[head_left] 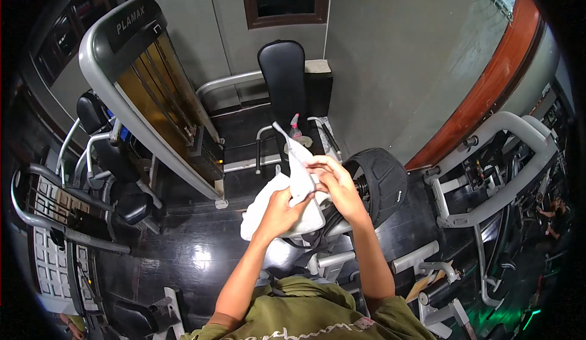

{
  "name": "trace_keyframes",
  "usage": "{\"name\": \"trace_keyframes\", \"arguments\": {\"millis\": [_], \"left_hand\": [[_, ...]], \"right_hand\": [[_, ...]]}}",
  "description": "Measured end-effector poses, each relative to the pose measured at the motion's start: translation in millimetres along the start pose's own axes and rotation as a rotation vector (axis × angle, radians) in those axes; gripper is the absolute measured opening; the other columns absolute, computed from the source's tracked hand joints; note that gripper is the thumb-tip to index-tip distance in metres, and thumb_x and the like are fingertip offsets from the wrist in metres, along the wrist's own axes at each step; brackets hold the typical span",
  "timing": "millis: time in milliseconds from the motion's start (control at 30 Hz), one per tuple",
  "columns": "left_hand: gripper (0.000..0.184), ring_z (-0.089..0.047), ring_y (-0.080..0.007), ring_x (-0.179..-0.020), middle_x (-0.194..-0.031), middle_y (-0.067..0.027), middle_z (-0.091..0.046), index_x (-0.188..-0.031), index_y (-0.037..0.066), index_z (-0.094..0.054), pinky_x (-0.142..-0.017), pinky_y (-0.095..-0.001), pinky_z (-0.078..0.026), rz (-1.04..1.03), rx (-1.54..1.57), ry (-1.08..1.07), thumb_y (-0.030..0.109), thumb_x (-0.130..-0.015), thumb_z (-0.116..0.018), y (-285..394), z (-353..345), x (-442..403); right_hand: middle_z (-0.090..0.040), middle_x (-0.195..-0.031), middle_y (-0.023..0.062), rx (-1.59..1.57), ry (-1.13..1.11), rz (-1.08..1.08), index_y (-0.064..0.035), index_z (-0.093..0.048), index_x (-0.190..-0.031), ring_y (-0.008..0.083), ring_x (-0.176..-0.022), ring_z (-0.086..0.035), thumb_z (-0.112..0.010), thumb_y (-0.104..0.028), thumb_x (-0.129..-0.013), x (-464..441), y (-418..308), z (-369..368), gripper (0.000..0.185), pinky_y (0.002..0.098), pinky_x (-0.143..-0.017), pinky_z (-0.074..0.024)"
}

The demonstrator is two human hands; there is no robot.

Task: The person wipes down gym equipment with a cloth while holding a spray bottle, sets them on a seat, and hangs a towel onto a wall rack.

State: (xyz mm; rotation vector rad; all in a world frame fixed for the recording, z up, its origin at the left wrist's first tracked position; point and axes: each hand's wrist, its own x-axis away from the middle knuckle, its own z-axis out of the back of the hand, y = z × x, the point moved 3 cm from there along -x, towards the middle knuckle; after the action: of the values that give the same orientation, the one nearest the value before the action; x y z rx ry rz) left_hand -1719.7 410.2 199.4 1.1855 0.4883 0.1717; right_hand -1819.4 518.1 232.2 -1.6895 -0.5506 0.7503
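Observation:
A white cloth [297, 160] is bunched up between my two hands, one corner of it pointing up and away from me. My left hand [279, 213] is closed on its lower part. The fingers of my right hand [336, 184] are bent around the cloth's right side. Just beneath, a larger white towel [259, 206] lies spread over a support that it mostly hides. A black backpack [386, 184] sits right beside my right hand. Beyond the cloth stands a spray bottle [295, 129] with a pink top, on or near the machine seat.
A tall weight-stack machine [122, 53] rises at the left, with a padded black backrest [284, 74] ahead. Grey machine frames [500, 157] stand on the right. Metal bars [415, 257] stick out close by my right side. A person [554, 218] is at the far right.

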Motion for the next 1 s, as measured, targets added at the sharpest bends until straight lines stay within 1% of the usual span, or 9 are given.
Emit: {"name": "trace_keyframes", "arguments": {"millis": [100, 167, 267, 367, 467, 700, 767, 867, 1000], "left_hand": [[0.026, -0.052, -0.0092, -0.066, -0.068, -0.0007, -0.058, -0.091, -0.001, -0.064, -0.066, -0.0276, -0.046, 0.159, 0.111, 0.025, 0.025, -0.095, -0.065, -15, 6, 1], [0.03, -0.05, -0.0066, -0.07, -0.074, 0.0019, -0.058, -0.092, 0.0, -0.064, -0.065, -0.0263, -0.043, 0.235, 0.113, 0.021, 0.029, -0.098, -0.062, -30, 9, 2], [0.036, -0.06, -0.0084, -0.084, -0.094, -0.0019, -0.068, -0.108, -0.002, -0.066, -0.076, -0.027, -0.048, 0.312, 0.289, -0.013, 0.033, -0.097, -0.062, -38, 15, 2], [0.04, -0.061, -0.0101, -0.087, -0.096, -0.0036, -0.068, -0.11, -0.002, -0.065, -0.078, -0.027, -0.048, 0.375, 0.36, -0.006, 0.035, -0.096, -0.063, -29, 16, 3], [0.038, -0.059, -0.0084, -0.085, -0.095, -0.0014, -0.066, -0.11, 0.0, -0.065, -0.077, -0.0258, -0.048, 0.388, 0.365, -0.002, 0.035, -0.098, -0.06, -40, 17, 2], [0.036, -0.063, -0.0126, -0.094, -0.106, -0.0068, -0.067, -0.117, -0.003, -0.061, -0.082, -0.0284, -0.051, 0.423, 0.549, -0.023, 0.028, -0.099, -0.057, -46, 24, -10], [0.036, -0.063, -0.0141, -0.095, -0.109, -0.008, -0.067, -0.12, -0.003, -0.06, -0.083, -0.0289, -0.052, 0.422, 0.581, -0.048, 0.026, -0.099, -0.057, -49, 24, -15], [0.036, -0.063, -0.0139, -0.095, -0.108, -0.0073, -0.067, -0.12, -0.002, -0.06, -0.082, -0.029, -0.052, 0.45, 0.703, -0.119, 0.027, -0.098, -0.058, -46, 19, -24], [0.036, -0.064, -0.0135, -0.093, -0.105, -0.0064, -0.067, -0.119, -0.001, -0.06, -0.081, -0.0286, -0.052, 0.438, 0.708, -0.153, 0.028, -0.097, -0.06, -38, 12, -29]], "right_hand": [[-0.06, -0.095, 0.0011, -0.03, 0.224, 0.149, -0.003, -0.056, -0.114, 0.0017, -0.077, -0.052, -0.054, -0.005, -0.096, 21, 37, 15, 0.018, 0.0195, -0.06, -0.0422], [-0.064, -0.094, 0.003, 0.398, 0.397, 0.092, -0.0023, -0.058, -0.107, 0.0025, -0.076, -0.056, -0.061, 0.0, -0.09, 47, 66, 34, 0.017, 0.0187, -0.055, -0.0411], [-0.062, -0.074, 0.0048, 0.535, 0.28, 0.046, -0.0036, -0.062, -0.095, 0.0147, -0.066, -0.059, -0.07, -0.005, -0.081, 74, 83, 23, 0.017, 0.0271, -0.063, -0.0489], [-0.065, -0.098, 0.0037, 0.925, 0.151, 0.148, -0.0063, -0.063, -0.103, 0.0265, -0.093, -0.061, -0.079, -0.017, -0.07, 87, 84, 13, 0.037, 0.0381, -0.081, -0.0507], [-0.065, -0.101, 0.0065, 0.977, 0.154, 0.103, -0.0061, -0.064, -0.11, 0.0303, -0.097, -0.058, -0.08, -0.019, -0.065, 89, 83, 6, 0.05, 0.0406, -0.086, -0.0483], [-0.062, -0.08, 0.0037, 1.085, 0.096, -0.032, -0.0129, -0.067, -0.098, 0.0266, -0.083, -0.059, -0.075, -0.011, -0.071, 90, 113, 32, 0.028, 0.0395, -0.073, -0.0494], [-0.06, -0.071, 0.005, 1.054, 0.168, 0.052, -0.0119, -0.067, -0.091, 0.0247, -0.071, -0.06, -0.074, -0.011, -0.074, 90, 111, 39, 0.018, 0.0373, -0.065, -0.049], [-0.06, -0.068, 0.0052, 0.816, 0.288, -0.127, -0.0086, -0.065, -0.087, 0.0205, -0.06, -0.06, -0.074, -0.017, -0.081, 89, 102, 48, 0.013, 0.0341, -0.057, -0.0467], [-0.063, -0.068, 0.0061, 0.838, 0.514, -0.062, -0.0046, -0.058, -0.083, 0.0194, -0.059, -0.063, -0.074, -0.017, -0.082, 85, 108, 49, 0.02, 0.0331, -0.057, -0.0475]]}}
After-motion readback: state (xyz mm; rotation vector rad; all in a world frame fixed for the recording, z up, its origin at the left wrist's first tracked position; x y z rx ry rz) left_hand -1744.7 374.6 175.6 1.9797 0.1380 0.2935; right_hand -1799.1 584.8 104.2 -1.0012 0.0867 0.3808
